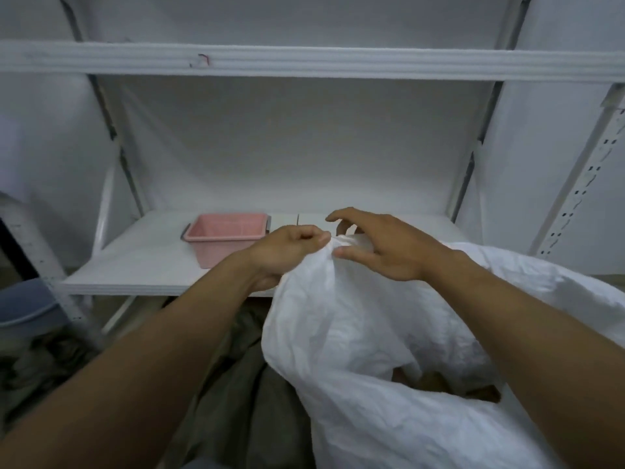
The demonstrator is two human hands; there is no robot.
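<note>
A large crumpled white cloth (365, 336) drapes from the shelf's front edge down over my lap at the lower right. My left hand (287, 248) grips a bunched top edge of the cloth, fingers curled around it. My right hand (382, 245) hovers just to the right over the same bunch, with its fingers spread and bent; its thumb touches the fabric and it holds nothing that I can see.
A pink plastic tub (226, 240) stands on the white shelf board (135, 265), left of my hands. An upper shelf (304, 62) spans the top. Slotted metal uprights (581, 184) stand at the right. A grey-blue bin (23, 302) sits low at the left.
</note>
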